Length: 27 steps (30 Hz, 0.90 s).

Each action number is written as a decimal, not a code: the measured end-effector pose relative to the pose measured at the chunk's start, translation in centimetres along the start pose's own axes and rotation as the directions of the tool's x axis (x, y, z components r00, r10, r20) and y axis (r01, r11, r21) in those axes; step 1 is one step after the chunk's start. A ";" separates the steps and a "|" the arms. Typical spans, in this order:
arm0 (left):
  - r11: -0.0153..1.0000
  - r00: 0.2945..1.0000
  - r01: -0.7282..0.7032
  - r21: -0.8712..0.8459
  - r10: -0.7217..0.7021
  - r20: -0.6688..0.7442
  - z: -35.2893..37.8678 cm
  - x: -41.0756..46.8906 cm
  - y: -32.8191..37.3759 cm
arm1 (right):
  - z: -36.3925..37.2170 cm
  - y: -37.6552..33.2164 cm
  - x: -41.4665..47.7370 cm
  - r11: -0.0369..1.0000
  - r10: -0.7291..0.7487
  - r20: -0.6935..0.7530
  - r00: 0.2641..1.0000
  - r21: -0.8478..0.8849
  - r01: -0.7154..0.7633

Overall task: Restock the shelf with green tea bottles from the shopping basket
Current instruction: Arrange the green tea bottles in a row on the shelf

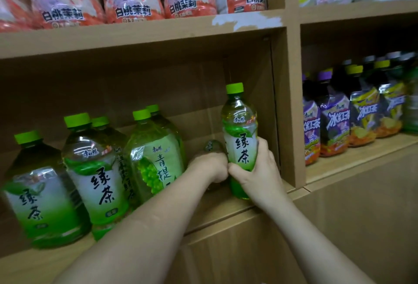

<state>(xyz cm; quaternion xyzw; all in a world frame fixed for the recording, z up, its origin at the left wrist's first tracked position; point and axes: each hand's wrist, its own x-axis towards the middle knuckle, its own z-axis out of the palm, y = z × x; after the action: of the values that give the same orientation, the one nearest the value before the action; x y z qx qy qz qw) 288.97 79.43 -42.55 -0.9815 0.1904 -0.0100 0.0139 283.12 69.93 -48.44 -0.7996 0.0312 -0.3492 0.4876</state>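
Single head-worn view. The wide-angle lens looks forward and slightly down into the light-brown wooden shelf unit [291,102] at close range. Both forearms enter from the lower edge, with the left hand [208,167] and right hand [256,170] near centre.

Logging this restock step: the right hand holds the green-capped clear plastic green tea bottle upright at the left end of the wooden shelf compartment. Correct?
Wrong end. In the head view the right hand holds the green-capped clear plastic green tea bottle upright at the right end of the wooden shelf compartment, beside its side wall.
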 end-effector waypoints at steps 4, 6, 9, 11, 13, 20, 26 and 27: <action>0.964 0.994 0.106 -0.243 -0.101 0.034 -0.9 1.4 0.1 | -0.3 0.2 -0.2 0.995 -0.007 -0.117 0.993 -0.101 -0.005; 0.891 0.985 0.148 -0.429 -0.172 -0.016 -0.8 2.0 0.2 | -0.3 0.1 0.0 0.987 -0.012 -0.101 0.995 -0.163 -0.005; 0.668 0.948 0.193 -0.719 -0.317 -0.039 -0.2 2.2 0.6 | 0.1 0.1 0.6 0.972 -0.009 -0.092 0.996 -0.234 -0.013; 0.597 0.903 0.180 -0.782 -0.415 -0.109 0.0 2.2 0.7 | 0.3 0.1 1.1 0.961 -0.014 -0.108 0.994 -0.275 -0.016; 0.551 0.859 0.140 -0.823 -0.481 -0.176 0.3 2.3 0.6 | 0.4 0.1 1.5 0.949 0.000 -0.104 0.995 -0.314 -0.033; 0.545 0.805 -0.022 -0.838 -0.487 -0.338 1.5 2.4 -0.2 | 1.4 0.1 3.4 0.944 0.068 -0.037 0.997 -0.321 -0.076; 0.675 0.795 -0.009 -0.738 -0.443 -0.414 1.9 1.6 -1.0 | 2.2 0.6 4.8 0.960 0.081 -0.010 0.997 -0.270 -0.080; 0.703 0.797 -0.003 -0.712 -0.428 -0.426 2.2 1.3 -0.9 | 2.2 0.7 4.8 0.964 0.082 0.005 0.997 -0.256 -0.078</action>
<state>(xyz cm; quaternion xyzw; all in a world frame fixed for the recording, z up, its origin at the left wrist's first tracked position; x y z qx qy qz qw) 290.54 79.85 -44.66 -0.8836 0.0549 -0.2297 -0.4044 288.25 69.31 -47.05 -0.8566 0.1044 -0.3159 0.3944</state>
